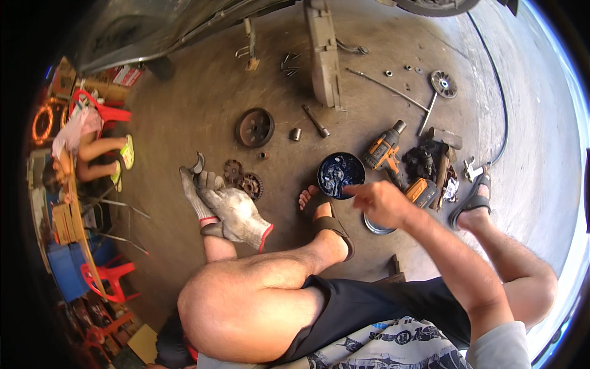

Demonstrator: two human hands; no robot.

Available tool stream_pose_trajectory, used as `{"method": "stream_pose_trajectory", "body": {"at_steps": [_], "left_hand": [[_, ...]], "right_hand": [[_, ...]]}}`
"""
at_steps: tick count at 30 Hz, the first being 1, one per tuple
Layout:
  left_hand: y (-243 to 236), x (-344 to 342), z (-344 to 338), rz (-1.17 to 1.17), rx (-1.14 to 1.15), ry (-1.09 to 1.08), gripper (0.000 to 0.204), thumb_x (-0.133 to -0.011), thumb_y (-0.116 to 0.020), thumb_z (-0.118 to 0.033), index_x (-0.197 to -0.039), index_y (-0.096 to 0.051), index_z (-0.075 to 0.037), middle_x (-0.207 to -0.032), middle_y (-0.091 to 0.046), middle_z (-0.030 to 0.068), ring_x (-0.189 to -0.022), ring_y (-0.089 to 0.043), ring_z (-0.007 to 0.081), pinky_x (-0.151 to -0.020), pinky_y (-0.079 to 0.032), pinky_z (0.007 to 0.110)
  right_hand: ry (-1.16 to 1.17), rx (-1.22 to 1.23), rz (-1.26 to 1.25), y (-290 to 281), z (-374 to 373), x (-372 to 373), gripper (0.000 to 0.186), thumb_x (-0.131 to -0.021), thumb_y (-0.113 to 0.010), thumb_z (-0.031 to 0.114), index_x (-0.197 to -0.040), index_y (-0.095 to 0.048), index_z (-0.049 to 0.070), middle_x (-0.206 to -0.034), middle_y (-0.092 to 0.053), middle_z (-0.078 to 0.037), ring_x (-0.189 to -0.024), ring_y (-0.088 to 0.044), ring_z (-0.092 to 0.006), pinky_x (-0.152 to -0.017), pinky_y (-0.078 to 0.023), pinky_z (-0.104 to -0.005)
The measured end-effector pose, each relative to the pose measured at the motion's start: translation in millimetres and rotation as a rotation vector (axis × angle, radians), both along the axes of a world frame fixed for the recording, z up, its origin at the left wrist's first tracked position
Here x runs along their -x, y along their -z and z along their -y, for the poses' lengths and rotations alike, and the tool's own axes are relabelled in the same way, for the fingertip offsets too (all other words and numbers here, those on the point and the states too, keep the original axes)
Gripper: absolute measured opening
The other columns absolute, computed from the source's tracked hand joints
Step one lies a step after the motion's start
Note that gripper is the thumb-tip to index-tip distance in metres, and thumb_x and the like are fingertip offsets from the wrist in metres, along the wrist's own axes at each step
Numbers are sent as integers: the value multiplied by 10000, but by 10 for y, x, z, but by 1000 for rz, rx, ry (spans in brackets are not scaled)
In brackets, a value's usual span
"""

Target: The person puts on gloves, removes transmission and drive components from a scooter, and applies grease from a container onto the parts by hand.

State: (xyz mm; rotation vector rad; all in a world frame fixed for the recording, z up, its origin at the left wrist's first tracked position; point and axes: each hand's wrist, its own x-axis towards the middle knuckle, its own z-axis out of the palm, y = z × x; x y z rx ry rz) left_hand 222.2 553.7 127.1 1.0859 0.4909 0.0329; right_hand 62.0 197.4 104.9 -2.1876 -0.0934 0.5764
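Observation:
My left hand (pixel 195 195), in a dirty white knit glove with a red cuff, is closed on a small curved metal part (pixel 197 163). A second, empty-looking knit glove (pixel 238 214) lies against that hand, its red-edged cuff hanging toward my knee. My right hand (pixel 384 204) is bare, with the index finger stretched out and the others loosely bent. Its fingertip reaches the rim of a round dark blue tub (pixel 335 175) smeared inside with grease; whether it touches the grease is hard to tell. Beneath my right wrist a round metal lid or tin (pixel 376 227) is partly covered.
An orange-black impact wrench (pixel 384 147) lies beyond the tub, near dark rags and a hammer (pixel 445 138). Pulleys (pixel 255 127), gears (pixel 251 186), sockets (pixel 296 134) and a T-handle wrench (pixel 399 92) lie on the concrete. At left, another person sits on a red chair (pixel 110 111).

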Motion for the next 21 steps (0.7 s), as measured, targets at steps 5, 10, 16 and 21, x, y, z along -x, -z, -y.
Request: {"method": "stream_pose_trajectory", "body": {"at_steps": [5,10,16,21], "left_hand": [[-11,105,-159,75,194,55,409,-966,-590,-531,-826,-527,-152,-513,-214,-83,-439,-192,66,-425,-190,250],[57,127,-128,57,235,107,389,-944,-623,-541,-798,-545,-188,-523,-258,-89,-443,-213,60,-424,-204,243],[-58,243,76,-59,135,-59,414,-930,-647,-535,-794,-530,-162,-540,-268,-94,-448,-211,52,-425,-201,239],[47,280,-24,-79,109,-28,386,-914,-667,-541,-790,-574,-188,-597,-474,-88,-484,-386,52,-448,-313,225]], "right_hand": [[-181,405,-32,42,-44,-212,508,-877,-537,110,-1383,-566,145,-937,-715,-178,-879,-704,-336,-782,-552,-443],[-349,587,-108,210,-311,-332,631,-882,-538,117,-1499,-425,195,-1192,-650,-155,-1050,-677,-316,-843,-542,-430],[-372,598,-105,347,-486,-424,665,-891,-544,114,-1527,-365,197,-1282,-572,-192,-1055,-665,-347,-854,-530,-441],[-378,608,-101,404,-547,-439,682,-890,-538,104,-1539,-343,182,-1279,-564,-198,-1057,-661,-348,-865,-523,-456]]}}
